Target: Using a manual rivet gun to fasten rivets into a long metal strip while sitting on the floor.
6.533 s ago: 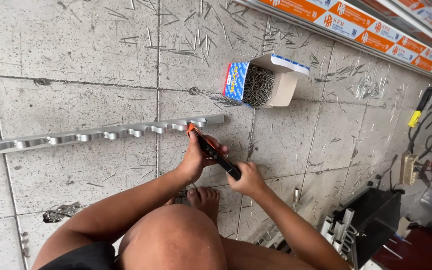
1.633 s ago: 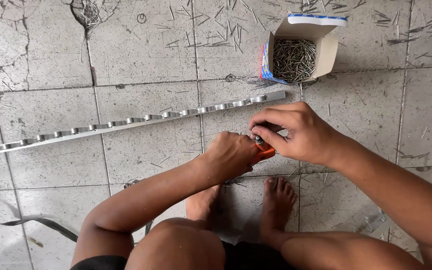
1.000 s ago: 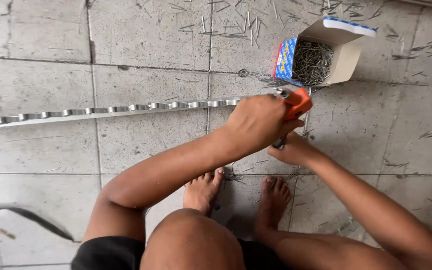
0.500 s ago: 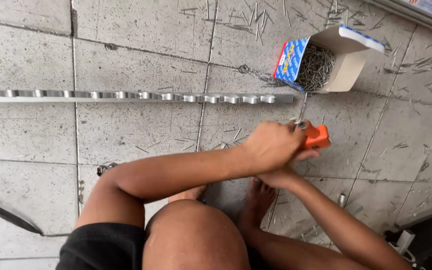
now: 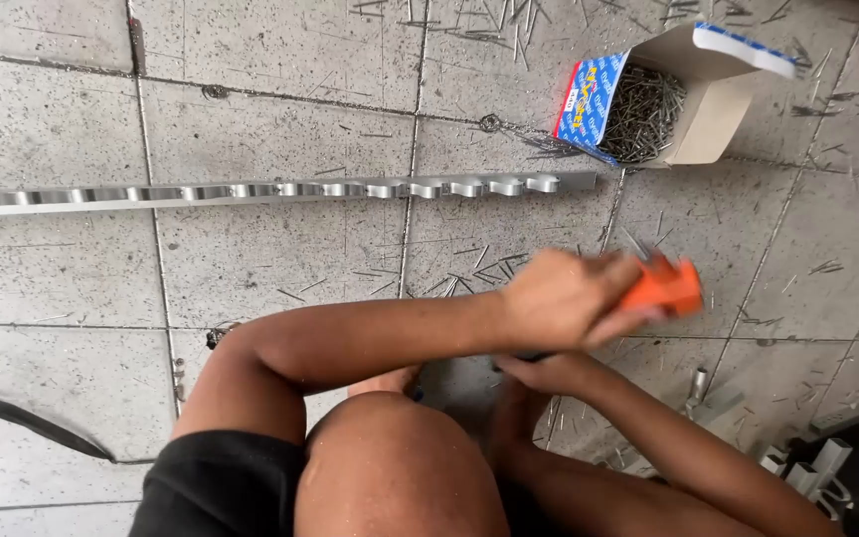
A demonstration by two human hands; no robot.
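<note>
Left hand (image 5: 559, 298) closed round an orange tool (image 5: 666, 288); right hand (image 5: 547, 370) beneath, grip unclear; open blue-and-tan nail box (image 5: 663, 94) beyond the rail (image 5: 270, 191).

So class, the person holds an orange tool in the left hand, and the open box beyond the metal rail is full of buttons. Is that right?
Not quite. The head view shows the open box holds thin metal nails, not buttons. The rest stands: the left hand grips the orange tool, and the box lies beyond the metal rail.
</note>
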